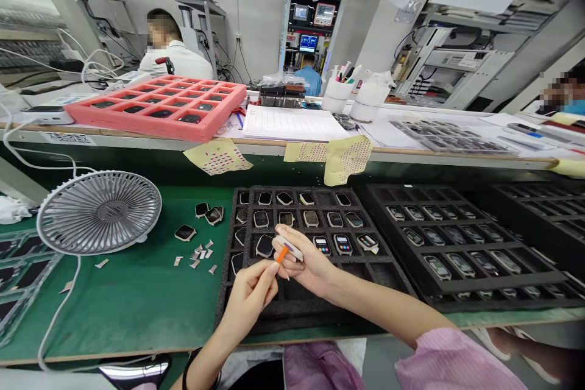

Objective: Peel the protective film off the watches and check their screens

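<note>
My right hand (305, 265) is closed on a small smartwatch body (289, 247), held above the black foam tray (274, 301). My left hand (252, 294) pinches an orange film tab (282, 253) sticking out from that watch body. The tray's upper compartments hold several watch bodies (311, 218), some with lit screens; its near rows are bare. Both hands meet over the tray's lower middle.
A small white fan (99, 212) stands at the left on the green mat (137, 298). Loose watch bodies (185, 232) and peeled tabs (199, 255) lie beside it. More black trays (457, 244) sit right. A pink tray (159, 106) and a seated person (171, 49) are beyond.
</note>
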{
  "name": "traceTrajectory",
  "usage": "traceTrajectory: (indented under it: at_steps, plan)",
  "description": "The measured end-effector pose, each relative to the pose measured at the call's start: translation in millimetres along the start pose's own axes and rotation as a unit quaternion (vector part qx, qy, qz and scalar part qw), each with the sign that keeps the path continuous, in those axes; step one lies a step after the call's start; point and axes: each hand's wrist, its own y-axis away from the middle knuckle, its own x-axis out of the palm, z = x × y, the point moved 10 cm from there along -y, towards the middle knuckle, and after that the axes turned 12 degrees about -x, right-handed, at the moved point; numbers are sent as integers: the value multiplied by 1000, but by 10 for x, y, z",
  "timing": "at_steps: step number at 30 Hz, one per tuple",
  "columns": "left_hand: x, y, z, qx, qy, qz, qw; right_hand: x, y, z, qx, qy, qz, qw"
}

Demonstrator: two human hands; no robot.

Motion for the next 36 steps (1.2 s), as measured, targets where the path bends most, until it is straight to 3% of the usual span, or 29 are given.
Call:
traceTrajectory:
  at_steps: [5,9,13,16,18,21,24,26,28,31,35,36]
  plan:
    - [-31,-52,-144,16,20,-41,999,-33,64,4,-52,81,-50,994]
    - [-116,-50,-175,22,0,-77,997,-77,-2,90,-93,208,-30,973]
    - [-486,-47,5,-5,7,-130,991,-451,-232,577,-203,320,-67,923]
    - [-696,-92,37,-2,-11,-165,986,-689,-341,687,-189,359,-107,908]
    - [-633,-156,-6,9,-37,-139,990,-574,-356,535,-157,337,-63,926]
    - [-432,-199,-107,39,-58,-92,993,-175,-242,260,-136,310,25,941]
    - [-356,-159,-168,61,-75,-101,990,110,-119,135,-148,329,66,930]
    - [-399,-114,-168,63,-82,-116,988,140,-113,158,-167,360,68,915]
    - [-554,-58,-150,60,-86,-142,984,9,-172,319,-207,397,46,893]
    - [-990,59,-109,49,-151,-227,961,-493,-332,730,-249,500,-17,829]
    - [-1538,137,137,-57,-343,-303,887,-1374,-530,1254,-195,733,-91,646]
    - [-1628,142,217,-89,-381,-308,867,-1564,-560,1335,-182,747,-103,632]
